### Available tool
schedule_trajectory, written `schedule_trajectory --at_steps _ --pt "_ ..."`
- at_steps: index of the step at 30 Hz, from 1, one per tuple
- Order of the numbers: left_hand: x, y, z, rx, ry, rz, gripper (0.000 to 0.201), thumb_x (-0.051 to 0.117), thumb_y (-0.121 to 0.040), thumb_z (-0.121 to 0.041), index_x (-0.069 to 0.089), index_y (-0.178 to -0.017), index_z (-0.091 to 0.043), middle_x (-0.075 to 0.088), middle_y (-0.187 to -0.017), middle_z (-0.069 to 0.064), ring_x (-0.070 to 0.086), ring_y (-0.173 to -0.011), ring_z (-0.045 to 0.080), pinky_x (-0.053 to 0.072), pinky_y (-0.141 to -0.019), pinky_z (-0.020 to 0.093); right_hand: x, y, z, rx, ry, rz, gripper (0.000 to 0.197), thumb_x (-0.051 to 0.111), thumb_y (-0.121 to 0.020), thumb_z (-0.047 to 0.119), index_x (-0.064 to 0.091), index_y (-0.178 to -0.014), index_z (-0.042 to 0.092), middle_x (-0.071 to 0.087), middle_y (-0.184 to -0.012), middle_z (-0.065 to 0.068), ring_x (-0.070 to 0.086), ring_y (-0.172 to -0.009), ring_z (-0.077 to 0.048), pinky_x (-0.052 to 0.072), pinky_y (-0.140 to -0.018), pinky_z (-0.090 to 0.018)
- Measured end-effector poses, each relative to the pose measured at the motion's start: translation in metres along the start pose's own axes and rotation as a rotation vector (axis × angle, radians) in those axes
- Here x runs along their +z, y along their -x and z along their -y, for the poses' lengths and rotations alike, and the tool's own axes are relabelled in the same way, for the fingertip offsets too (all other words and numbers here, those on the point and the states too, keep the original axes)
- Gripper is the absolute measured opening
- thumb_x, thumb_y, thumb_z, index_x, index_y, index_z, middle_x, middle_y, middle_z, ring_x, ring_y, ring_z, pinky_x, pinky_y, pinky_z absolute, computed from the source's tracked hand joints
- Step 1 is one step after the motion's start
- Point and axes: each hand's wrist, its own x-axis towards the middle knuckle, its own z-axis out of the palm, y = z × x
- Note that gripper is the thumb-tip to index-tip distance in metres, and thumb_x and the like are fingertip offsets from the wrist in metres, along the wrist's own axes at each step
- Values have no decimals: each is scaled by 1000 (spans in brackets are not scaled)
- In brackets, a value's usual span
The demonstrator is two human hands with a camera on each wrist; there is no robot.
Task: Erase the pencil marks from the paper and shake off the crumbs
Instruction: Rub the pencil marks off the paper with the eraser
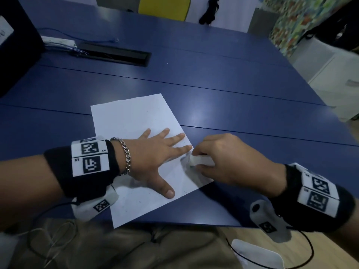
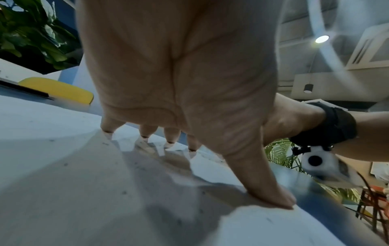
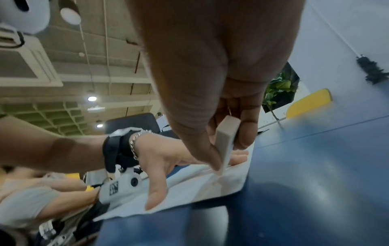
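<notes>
A white sheet of paper lies on the blue table, one corner hanging over the near edge. My left hand lies flat on it with fingers spread, pressing it down; in the left wrist view the fingertips and thumb touch the paper. My right hand pinches a white eraser at the sheet's right edge, just beyond the left fingertips. In the right wrist view the eraser stands on end, its lower corner on the paper. Small dark crumbs dot the sheet.
A black cable tray and a white power strip sit at the far left of the table, next to a dark box. A yellow chair stands beyond the far edge. My lap is below the near edge.
</notes>
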Motion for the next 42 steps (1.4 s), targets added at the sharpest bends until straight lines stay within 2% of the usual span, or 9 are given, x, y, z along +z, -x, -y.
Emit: schedule_trajectory --at_steps 7,11,15,19,24,29,33,37,42 --pt "2 0 1 -11 -2 8 132 64 -68 -92 -20 -161 -48 -32 -169 -16 -26 -158 28 -5 -124 68 6 11 15 -115 58 119 25 58 -96 45 67 -103 23 59 -97 7 61 -83 -21 53 -73 -40" --pt "2 0 1 -4 -17 10 133 61 -67 -95 -20 -161 -48 -32 -169 -13 -25 -158 30 -1 -124 70 0 0 3 -6 43 38 26 57 -97 47 67 -104 24 59 -94 7 60 -86 -19 52 -78 -38" --pt "2 0 0 -15 -14 12 132 63 -68 -92 -19 -161 -48 -32 -169 -15 -26 -158 28 -3 -125 69 7 16 28 -135 65 147 26 49 -96 43 66 -98 23 57 -90 7 58 -78 -18 49 -68 -33" --pt "2 0 0 -10 -16 7 133 62 -67 -94 -21 -160 -49 -32 -169 -15 -25 -158 29 -3 -125 68 0 1 5 20 55 34 24 55 -96 44 67 -100 23 57 -91 9 60 -87 -18 49 -76 -34" --pt "2 1 1 -7 -3 3 132 64 -68 -92 -19 -161 -48 -32 -169 -16 -26 -158 28 -4 -125 67 10 15 37 -110 79 134 24 52 -97 40 63 -92 20 56 -87 4 58 -76 -23 47 -66 -35" --pt "3 0 2 -5 -7 -6 132 62 -66 -95 -20 -160 -50 -31 -169 -16 -24 -159 28 -3 -125 67 1 2 17 15 59 14 17 55 -97 39 56 -90 24 52 -87 5 60 -82 -26 39 -67 -34" --pt "1 2 -1 -9 -11 -7 132 63 -69 -93 -19 -161 -48 -31 -169 -15 -26 -158 27 -5 -126 64 9 13 39 -89 90 166 24 51 -99 38 63 -91 19 56 -90 2 53 -73 -21 41 -63 -34" --pt "1 2 0 -6 1 -12 133 62 -67 -94 -20 -161 -48 -30 -169 -16 -25 -158 25 -5 -126 63 -4 0 16 88 87 86 23 51 -98 39 61 -92 19 49 -85 4 54 -77 -23 38 -67 -34" --pt "-1 5 0 -10 17 -4 144 70 -67 -89 -22 -163 -35 -27 -170 -19 -25 -158 20 -7 -128 59 1 10 38 -13 67 167 25 48 -96 38 66 -96 20 61 -91 3 59 -81 -22 52 -72 -40"
